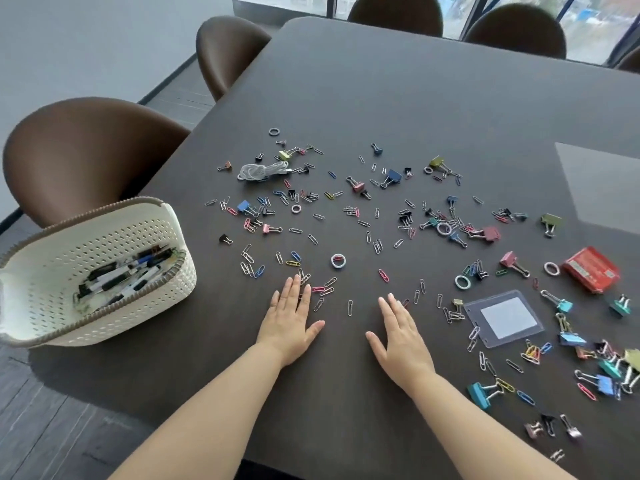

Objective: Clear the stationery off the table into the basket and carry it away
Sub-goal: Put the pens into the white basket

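Paper clips [349, 308], coloured binder clips [391, 177] and small rings [338, 261] lie scattered over the dark table [398, 95]. My left hand [290, 322] lies flat on the table, fingers straight, its fingertips on a few paper clips. My right hand [401, 336] lies flat beside it and holds nothing. A white perforated basket [104, 271] with a grey rim stands at the table's left edge, with several pens [124, 275] inside. A clear badge holder [504, 318], a red packet [590, 271] and a coiled white cable [263, 170] also lie on the table.
Brown chairs stand at the left [86, 150], at the far left corner [228, 50] and along the far side [516, 29]. The table's near edge runs just below my forearms. Grey floor shows at the lower left.
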Tool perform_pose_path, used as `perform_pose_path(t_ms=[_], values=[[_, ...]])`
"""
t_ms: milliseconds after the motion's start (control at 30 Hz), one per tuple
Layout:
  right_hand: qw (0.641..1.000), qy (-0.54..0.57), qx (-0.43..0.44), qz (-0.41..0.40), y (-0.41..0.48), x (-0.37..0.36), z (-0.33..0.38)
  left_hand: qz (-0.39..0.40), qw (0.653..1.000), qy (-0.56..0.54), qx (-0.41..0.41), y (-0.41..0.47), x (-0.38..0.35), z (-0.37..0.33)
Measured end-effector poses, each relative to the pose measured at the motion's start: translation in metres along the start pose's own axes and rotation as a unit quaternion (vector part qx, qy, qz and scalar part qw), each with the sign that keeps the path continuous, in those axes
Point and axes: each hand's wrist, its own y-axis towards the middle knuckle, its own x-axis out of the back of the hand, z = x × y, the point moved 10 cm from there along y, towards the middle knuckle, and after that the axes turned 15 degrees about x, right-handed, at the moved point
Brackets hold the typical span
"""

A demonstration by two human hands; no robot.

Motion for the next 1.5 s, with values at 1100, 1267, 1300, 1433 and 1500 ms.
perform_pose_path(t_ms=[1100, 1267, 1300, 1433, 1500], values=[[0.99, -0.065, -0.117, -0.044, -0.059, 0.006, -0.039, -0.025, 0.984, 0.078, -0.16, 0.007, -0.002, -0.057], [0.981, -0.086, -0.166, -0.045, -0.06, -0.011, -0.058, -0.016, 0.98, 0.102, -0.173, 0.015, -0.003, -0.065], [0.981, -0.083, -0.169, -0.05, -0.053, -0.008, -0.061, -0.018, 0.98, 0.099, -0.172, 0.019, -0.001, -0.067], [0.98, -0.088, -0.173, -0.038, -0.021, 0.007, -0.077, -0.034, 0.984, 0.101, -0.145, 0.041, 0.009, -0.073], [0.978, -0.109, -0.174, -0.029, -0.008, 0.014, -0.084, -0.04, 0.987, 0.096, -0.121, 0.053, 0.014, -0.075]])
